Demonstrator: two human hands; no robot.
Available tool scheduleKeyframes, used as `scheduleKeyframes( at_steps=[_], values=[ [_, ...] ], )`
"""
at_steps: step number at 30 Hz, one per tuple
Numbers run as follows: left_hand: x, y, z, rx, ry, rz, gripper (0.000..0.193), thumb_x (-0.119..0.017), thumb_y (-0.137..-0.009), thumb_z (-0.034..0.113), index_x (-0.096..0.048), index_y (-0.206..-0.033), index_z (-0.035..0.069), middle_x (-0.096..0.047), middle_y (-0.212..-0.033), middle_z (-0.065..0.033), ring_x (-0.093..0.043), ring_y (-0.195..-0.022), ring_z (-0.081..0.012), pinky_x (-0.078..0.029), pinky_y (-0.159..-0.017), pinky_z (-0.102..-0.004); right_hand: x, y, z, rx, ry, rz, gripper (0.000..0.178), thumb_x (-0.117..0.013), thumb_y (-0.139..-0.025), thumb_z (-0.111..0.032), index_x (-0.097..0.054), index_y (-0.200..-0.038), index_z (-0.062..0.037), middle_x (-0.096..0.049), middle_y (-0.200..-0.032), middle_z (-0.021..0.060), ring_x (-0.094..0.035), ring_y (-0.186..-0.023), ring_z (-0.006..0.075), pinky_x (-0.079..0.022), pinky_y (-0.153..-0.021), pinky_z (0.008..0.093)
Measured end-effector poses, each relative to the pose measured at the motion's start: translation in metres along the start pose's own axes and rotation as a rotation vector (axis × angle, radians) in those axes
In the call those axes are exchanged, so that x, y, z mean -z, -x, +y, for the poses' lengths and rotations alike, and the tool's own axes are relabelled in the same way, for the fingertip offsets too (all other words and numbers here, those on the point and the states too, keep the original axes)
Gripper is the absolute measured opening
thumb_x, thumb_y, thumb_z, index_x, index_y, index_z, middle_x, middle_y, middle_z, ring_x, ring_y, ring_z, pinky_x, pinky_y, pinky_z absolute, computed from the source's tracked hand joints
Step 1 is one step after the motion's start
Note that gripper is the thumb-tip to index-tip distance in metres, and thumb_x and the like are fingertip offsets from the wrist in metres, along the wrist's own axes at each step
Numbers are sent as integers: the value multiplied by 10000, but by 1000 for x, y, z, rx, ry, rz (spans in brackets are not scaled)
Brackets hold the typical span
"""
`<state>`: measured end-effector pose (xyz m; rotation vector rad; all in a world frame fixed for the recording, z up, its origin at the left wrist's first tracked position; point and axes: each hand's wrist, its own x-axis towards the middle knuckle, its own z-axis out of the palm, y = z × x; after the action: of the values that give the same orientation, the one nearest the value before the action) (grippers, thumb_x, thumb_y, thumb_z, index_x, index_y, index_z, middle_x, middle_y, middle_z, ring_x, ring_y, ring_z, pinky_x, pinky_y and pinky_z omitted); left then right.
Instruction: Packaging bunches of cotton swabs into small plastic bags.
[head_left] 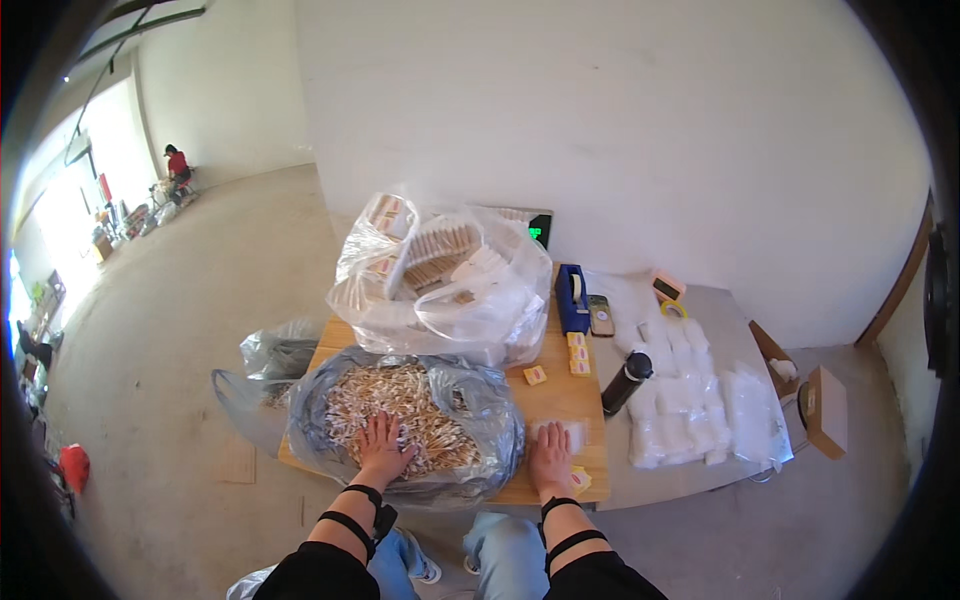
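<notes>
My left hand [382, 450] lies with its fingers spread on a heap of cotton swabs [410, 405]. The swabs fill an open grey plastic bag [490, 400] on a wooden table [545, 395]. To its right, my right hand [551, 462] rests with outstretched fingers at small clear plastic pouches [575, 432] on the tabletop. Yellow-and-white cards [580, 480] lie beside that hand. Farther back stands a large clear plastic bag [500, 320] holding packed bundles of swabs. More small yellow cards [578, 355] sit stacked, with a loose card [535, 375] nearby.
Behind the clear bag a scale display [538, 228] glows green. Nearby are a blue tape dispenser [573, 300], a phone [600, 316] and a dark bottle [627, 383]. White plastic packs [680, 400] cover the grey side table [715, 300]. Cardboard boxes [827, 412] stand right; another person [178, 165] sits far left.
</notes>
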<state>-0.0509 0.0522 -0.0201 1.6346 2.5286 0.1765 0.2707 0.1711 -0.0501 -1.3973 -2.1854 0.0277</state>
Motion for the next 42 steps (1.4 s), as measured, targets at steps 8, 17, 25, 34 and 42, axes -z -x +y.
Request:
scheduleKeyframes(
  at_steps=[8, 17, 25, 34, 42],
  values=[
    [80, -12, -2, -178, -189, -217, 659, -580, -815, 394, -338, -1391, 185, -388, -1398, -168, -368, -1300, -326, -302, -1031, -530, -1, 4, -2, -30, -2, 9, 396, -511, -862, -192, -479, -1196, 17, -465, -1296, 202, -357, -1281, 341, -240, -1090, 453],
    [224, -164, 47, -595, 209, 595, 154, -568, -778, 169, -593, -850, 35, -597, -872, -191, -563, -892, -382, -465, -771, -442, 7, 0, -3, -32, -34, 14, 376, -535, -847, -169, -488, -1171, 17, -480, -1282, 195, -389, -1263, 343, -261, -1080, 459],
    [202, -273, 41, -25, 197, 330, 776, -714, -690, 415, -434, -1324, 65, -409, -1382, -179, -396, -1266, -345, -325, -1041, -401, -3, 3, 4, -67, -34, 19, 364, -551, -828, -157, -495, -1155, -9, -498, -1237, 180, -402, -1254, 338, -272, -1076, 459],
    [207, -251, 31, 59, 447, 452, 720, -753, -638, 271, -483, -1271, 61, -479, -1306, -177, -482, -1178, -320, -428, -942, -396, -6, -4, -1, -40, -19, 27, 377, -543, -827, -156, -489, -1168, -3, -498, -1247, 181, -404, -1250, 339, -271, -1075, 465],
    [269, -125, 12, -171, 984, 767, 850, -755, -686, 128, -266, -1371, 12, -443, -1262, -179, -488, -1135, -266, -445, -909, -342, 9, 4, -4, -3, -21, 46, 369, -523, -848, -159, -481, -1171, 16, -482, -1264, 197, -384, -1262, 346, -251, -1086, 463]
  ],
)
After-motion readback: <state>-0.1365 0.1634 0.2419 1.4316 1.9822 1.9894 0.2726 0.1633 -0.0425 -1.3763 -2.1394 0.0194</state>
